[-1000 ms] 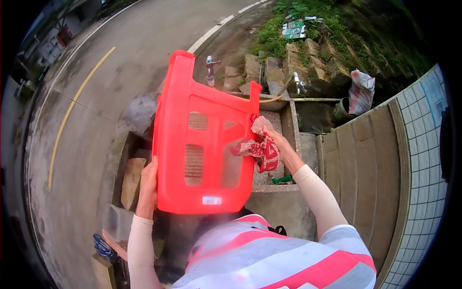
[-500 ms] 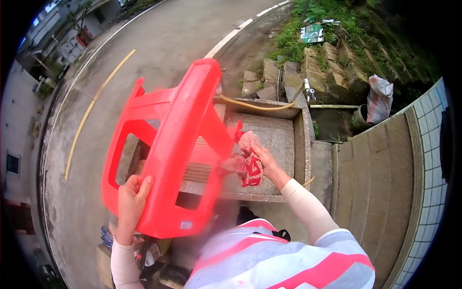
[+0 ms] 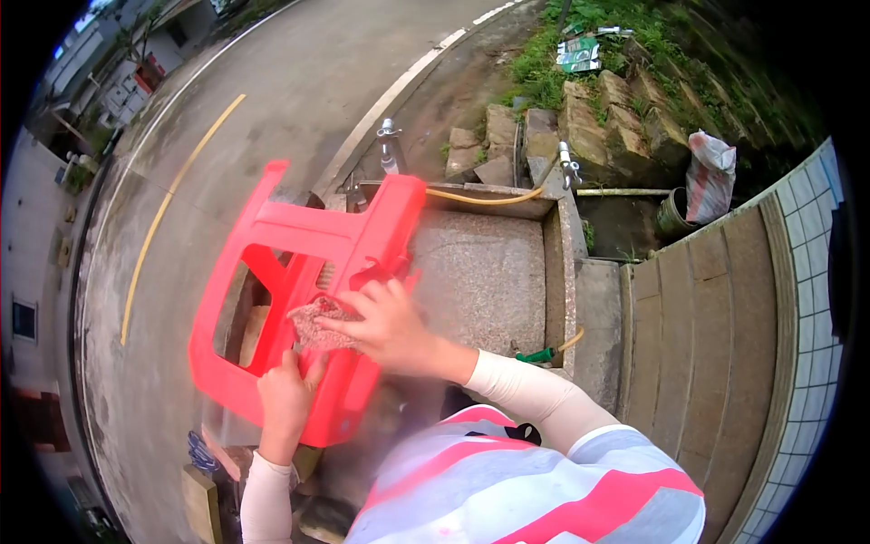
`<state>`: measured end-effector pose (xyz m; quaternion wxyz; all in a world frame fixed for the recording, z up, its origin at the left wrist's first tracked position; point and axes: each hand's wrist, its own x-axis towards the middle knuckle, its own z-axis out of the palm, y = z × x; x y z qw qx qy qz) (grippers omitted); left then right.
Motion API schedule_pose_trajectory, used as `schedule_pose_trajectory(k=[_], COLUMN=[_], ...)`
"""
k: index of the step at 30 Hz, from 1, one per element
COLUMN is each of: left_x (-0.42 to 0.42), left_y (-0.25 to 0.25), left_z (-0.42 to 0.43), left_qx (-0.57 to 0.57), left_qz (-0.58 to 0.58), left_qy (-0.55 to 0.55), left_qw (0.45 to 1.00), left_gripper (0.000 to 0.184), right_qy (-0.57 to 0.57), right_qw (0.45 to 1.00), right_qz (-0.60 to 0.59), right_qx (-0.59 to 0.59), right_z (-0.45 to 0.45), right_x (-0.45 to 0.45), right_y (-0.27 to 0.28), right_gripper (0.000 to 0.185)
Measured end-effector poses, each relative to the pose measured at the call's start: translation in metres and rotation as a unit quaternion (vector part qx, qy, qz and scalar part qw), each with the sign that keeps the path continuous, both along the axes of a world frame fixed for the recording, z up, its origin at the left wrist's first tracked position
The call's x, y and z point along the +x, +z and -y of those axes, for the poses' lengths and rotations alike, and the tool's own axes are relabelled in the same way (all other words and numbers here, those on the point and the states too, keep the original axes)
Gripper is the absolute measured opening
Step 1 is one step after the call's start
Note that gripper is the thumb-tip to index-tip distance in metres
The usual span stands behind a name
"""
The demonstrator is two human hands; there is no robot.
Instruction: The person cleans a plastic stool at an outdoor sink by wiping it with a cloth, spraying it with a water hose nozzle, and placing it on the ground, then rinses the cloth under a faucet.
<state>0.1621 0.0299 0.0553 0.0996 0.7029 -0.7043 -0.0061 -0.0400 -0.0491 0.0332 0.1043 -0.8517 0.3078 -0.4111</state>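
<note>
A red plastic stool with large cut-out openings is tilted over the left part of a stone wash basin. My left hand is closed on the stool's near edge, with the thumb raised along it. In my right hand is a crumpled red-and-white cloth, pressed against the stool's upper surface just beyond my left hand. Part of the cloth is hidden under my fingers.
One metal tap stands behind the basin, another tap at its far right corner. A yellow hose crosses the back rim. A green nozzle lies at the near right. Steps and a sack are at right.
My right hand has moved left with the cloth, from over the basin onto the stool. The stool has tipped and sits lower. My left hand has shifted slightly right along it.
</note>
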Motion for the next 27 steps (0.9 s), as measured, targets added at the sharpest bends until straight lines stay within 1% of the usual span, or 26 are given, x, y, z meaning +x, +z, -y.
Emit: schedule_pose_trajectory(k=[1, 2, 3, 4, 6, 7, 9, 12, 14, 16, 18, 20, 22, 25, 27], left_x=[0.010, 0.009, 0.008, 0.010, 0.013, 0.014, 0.014, 0.017, 0.015, 0.011, 0.010, 0.009, 0.007, 0.006, 0.011], left_y=[-0.010, -0.012, -0.013, -0.015, -0.019, -0.019, -0.023, -0.027, -0.031, -0.025, -0.018, -0.020, -0.024, -0.033, -0.037], left_z=[-0.003, -0.008, -0.013, -0.018, -0.025, -0.027, -0.031, -0.038, -0.041, -0.036, -0.030, -0.031, -0.033, -0.040, -0.044], left_qx=[-0.017, -0.011, -0.007, 0.000, -0.002, -0.005, -0.004, 0.002, -0.004, -0.002, 0.007, 0.012, 0.013, 0.013, -0.002], left_qz=[-0.018, -0.009, 0.000, 0.010, -0.012, -0.020, -0.025, -0.021, -0.033, -0.041, -0.053, -0.037, -0.038, -0.039, -0.045], left_qy=[-0.037, -0.025, -0.012, 0.002, -0.002, -0.002, -0.002, -0.006, -0.008, -0.006, 0.007, 0.035, 0.055, 0.047, 0.044], left_qw=[0.999, 1.000, 1.000, 1.000, 1.000, 1.000, 1.000, 1.000, 0.999, 0.999, 0.999, 0.999, 0.998, 0.998, 0.998], left_gripper=[0.041, 0.041, 0.041, 0.041, 0.041, 0.042, 0.042, 0.041, 0.040, 0.041, 0.042, 0.044, 0.044, 0.044, 0.045], right_qy=[-0.020, -0.037, -0.047, -0.062, -0.090, -0.113, -0.129, -0.202, -0.256, -0.265, -0.254, -0.237, -0.210, -0.171, -0.158], right_qw=[0.999, 0.994, 0.993, 0.993, 0.991, 0.989, 0.983, 0.972, 0.952, 0.937, 0.938, 0.937, 0.954, 0.979, 0.981], right_qz=[-0.045, -0.090, -0.103, -0.101, -0.100, -0.092, -0.114, -0.116, -0.161, -0.212, -0.216, -0.225, -0.181, -0.103, -0.103], right_qx=[-0.018, -0.040, -0.015, -0.003, 0.022, 0.019, 0.066, 0.028, 0.054, 0.078, 0.096, 0.124, 0.116, 0.038, 0.046], right_z=[-0.008, -0.011, -0.009, -0.003, 0.019, 0.034, 0.068, 0.123, 0.157, 0.167, 0.167, 0.168, 0.162, 0.140, 0.118], right_x=[0.014, 0.022, 0.024, 0.025, 0.022, 0.017, 0.002, -0.022, -0.035, -0.037, -0.039, -0.041, -0.052, -0.068, -0.073], right_y=[-0.007, -0.012, -0.011, -0.014, -0.026, -0.030, -0.041, -0.056, -0.059, -0.050, -0.048, -0.043, -0.051, -0.058, -0.046], right_gripper=[0.039, 0.044, 0.041, 0.038, 0.032, 0.032, 0.031, 0.031, 0.030, 0.032, 0.034, 0.037, 0.038, 0.039, 0.039])
